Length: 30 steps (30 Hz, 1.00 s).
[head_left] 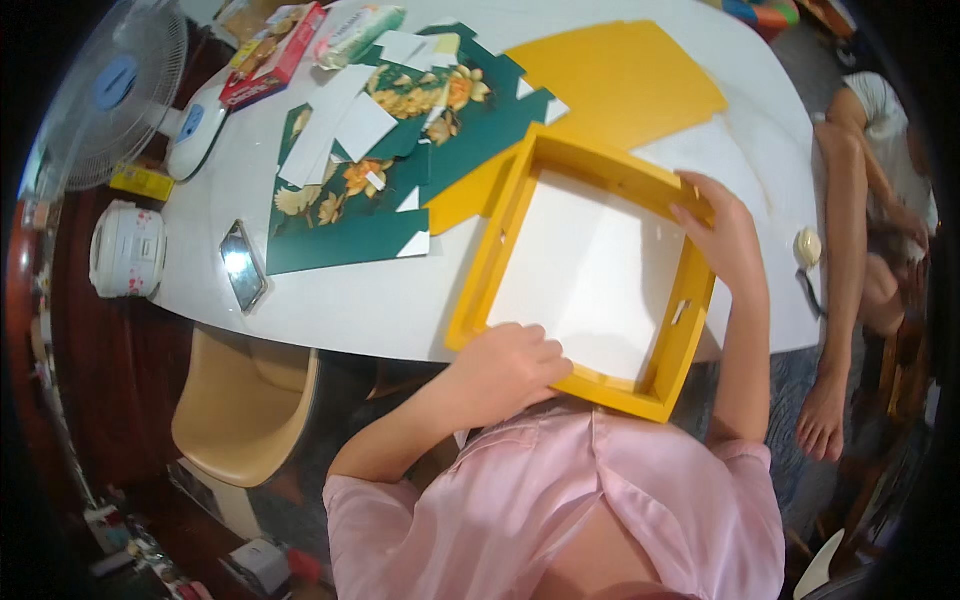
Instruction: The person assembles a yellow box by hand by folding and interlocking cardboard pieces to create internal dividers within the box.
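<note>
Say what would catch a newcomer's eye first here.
The bright yellow box with a white inside, over the table's near edge, the left hand at its near side and the right hand at its far right. Beyond it, dark green flower-printed sheets and plain yellow sheets cover part of the white table.

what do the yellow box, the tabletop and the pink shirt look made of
Yellow box: probably stiff cardboard, matt, with openings cut in its walls.
Tabletop: perhaps stone or a lookalike, glossy, with faint veins.
Pink shirt: satin-like fabric, smooth sheen along its folds; fibre unclear.
</note>
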Tool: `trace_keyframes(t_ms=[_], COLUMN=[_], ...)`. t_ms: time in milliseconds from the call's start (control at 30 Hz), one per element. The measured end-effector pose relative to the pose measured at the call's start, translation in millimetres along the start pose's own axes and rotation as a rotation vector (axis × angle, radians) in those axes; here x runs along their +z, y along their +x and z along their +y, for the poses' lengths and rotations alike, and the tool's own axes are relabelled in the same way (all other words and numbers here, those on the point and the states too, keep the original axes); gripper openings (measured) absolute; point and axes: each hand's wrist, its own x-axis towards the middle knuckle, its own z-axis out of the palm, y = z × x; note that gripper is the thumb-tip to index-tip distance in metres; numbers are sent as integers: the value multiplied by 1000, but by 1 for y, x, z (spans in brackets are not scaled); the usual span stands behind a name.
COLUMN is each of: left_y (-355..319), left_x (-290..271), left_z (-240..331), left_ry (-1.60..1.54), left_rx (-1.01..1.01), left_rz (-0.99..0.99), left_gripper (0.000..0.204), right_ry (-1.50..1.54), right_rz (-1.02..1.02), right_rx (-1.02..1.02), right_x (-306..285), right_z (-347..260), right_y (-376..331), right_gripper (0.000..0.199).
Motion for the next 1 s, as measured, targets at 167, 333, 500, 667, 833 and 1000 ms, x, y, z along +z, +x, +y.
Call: trace_keyframes(t_ms=[167,333,500,667,833,1000], left_y=[9,26,33,-38,-61,-20], left_x=[-5,-92,-124,-102,-92,-86], left_z=[12,-18,-138,-257,-286,-256], left_ry=[-141,-286,-4,360,365,485], left_rx=[106,58,-649,-1166,-1237,-1180], left_rz=[129,232,804,621,635,693], left_gripper=[27,20,28,65,61,37], right_ry=[163,448,416,443,511,469], right_rz=[-152,-443,-598,-424,-279,-94], right_rx=[-92,43,179,125,120,157], right_x=[-25,-13,-6,5,13,28], right_z=[-2,40,21,23,10,17], right_y=[46,92,73,75,73,77], right_gripper=[27,34,28,25,25,26])
